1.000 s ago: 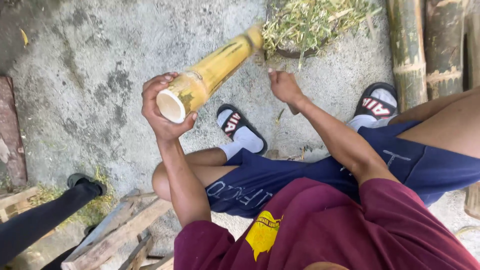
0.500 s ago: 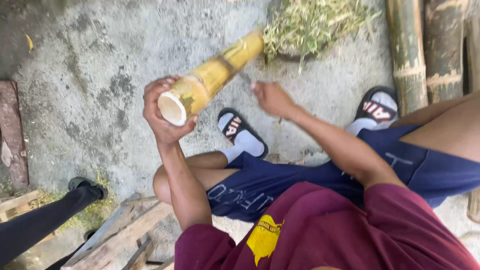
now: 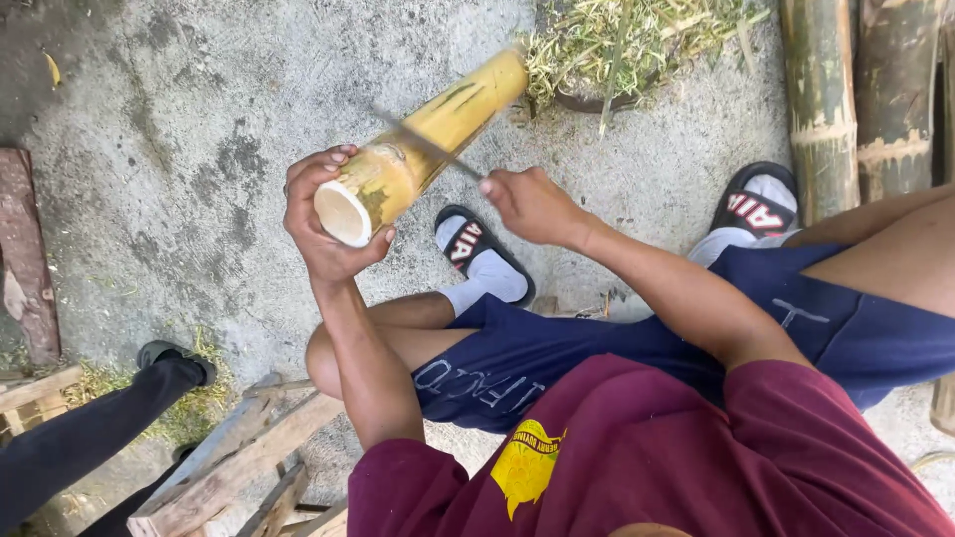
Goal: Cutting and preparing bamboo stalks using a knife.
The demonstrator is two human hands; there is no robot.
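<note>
While the left hand [image 3: 323, 224] wraps closed around the near, cut end of a bamboo pole [image 3: 423, 149], the pole slants up and away, its far end reaching a pile of dry shavings [image 3: 637, 40] on the concrete floor [image 3: 179, 119]. The cut end is round, hollow and pale inside; the outer skin is smooth, yellow-green with darker streaks. The right hand [image 3: 532, 204] is closed around the handle of a thin blade [image 3: 428, 144], which lies blurred across the pole's upper side. Open concrete, grey and mottled, extends left of the pole. To the right, thick upright bamboo stalks [image 3: 821, 99] bound the space. Both feet wear black sandals [image 3: 482, 249] with red and white markings over white socks. A wooden plank frame [image 3: 224, 462] sits at the lower left, next to another person's dark-clad leg [image 3: 90, 438].
</note>
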